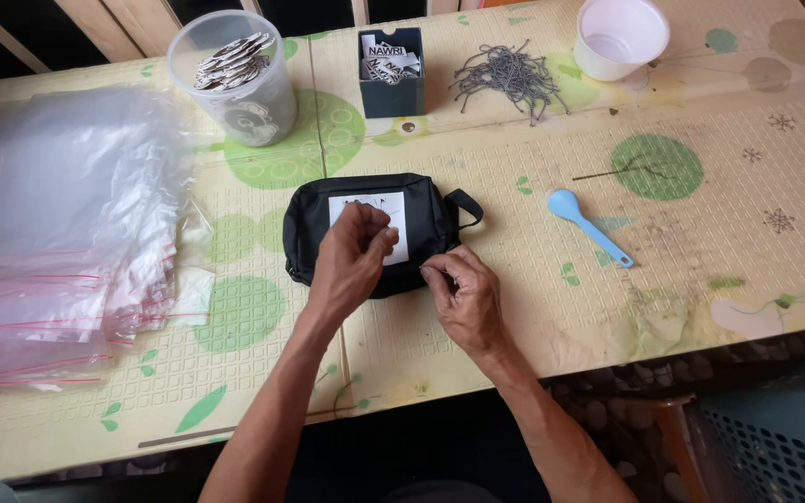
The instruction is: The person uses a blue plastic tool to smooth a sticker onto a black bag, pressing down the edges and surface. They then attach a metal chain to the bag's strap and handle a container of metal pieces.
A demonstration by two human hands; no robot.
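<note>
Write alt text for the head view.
Both hands, left hand and right hand, pinch something small over a black pouch on a patterned table, with clear bags, a blue spoon and containers nearby.

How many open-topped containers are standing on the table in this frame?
3, all along the far edge: a clear round plastic tub at left, a small dark blue square box in the middle, and a white round plastic cup at right. None seems hidden.

Both hands, left hand (351, 265) and right hand (463, 298), pinch small parts at the black pouch (309, 219) on the bench (514, 307); blue spoon (589, 226) lies right of the pouch.
</note>
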